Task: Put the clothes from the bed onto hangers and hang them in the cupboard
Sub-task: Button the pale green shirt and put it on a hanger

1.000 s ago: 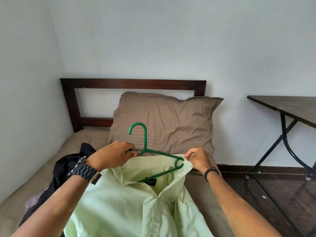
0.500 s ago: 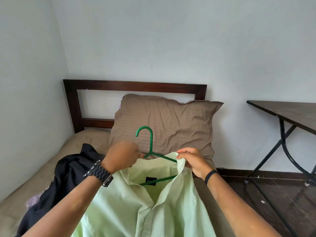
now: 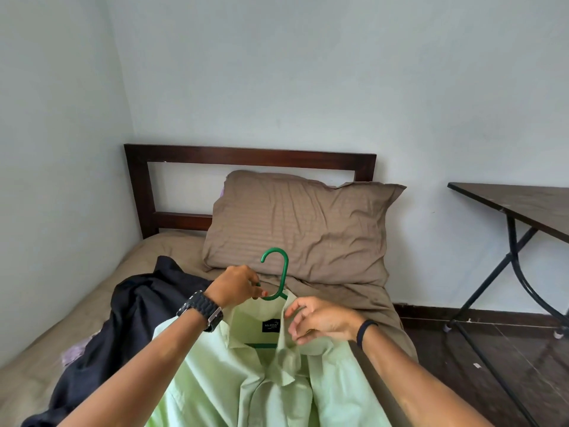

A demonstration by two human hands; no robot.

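A light green shirt [image 3: 268, 383] hangs in front of me over the bed [image 3: 160, 251]. A green plastic hanger [image 3: 281, 272] sits inside its collar, with the hook sticking up and the bottom bar visible below the black label. My left hand [image 3: 235, 286] grips the hanger just below the hook at the left shoulder. My right hand [image 3: 320, 318] is at the right side of the collar, fingers spread and loosely curved against the fabric. A dark garment [image 3: 129, 318] lies crumpled on the bed to the left.
A brown pillow [image 3: 301, 223] leans on the dark wooden headboard [image 3: 246, 155]. A dark folding table [image 3: 523, 204] stands at the right over a dark wood floor [image 3: 505, 359]. A bit of purple cloth [image 3: 74, 352] peeks out at the left. Walls close the bed's left and far sides.
The hanger's right arm has slid inside the shirt, which now covers both shoulders. My right hand has let go of the collar edge and opened. The hanger stands more upright.
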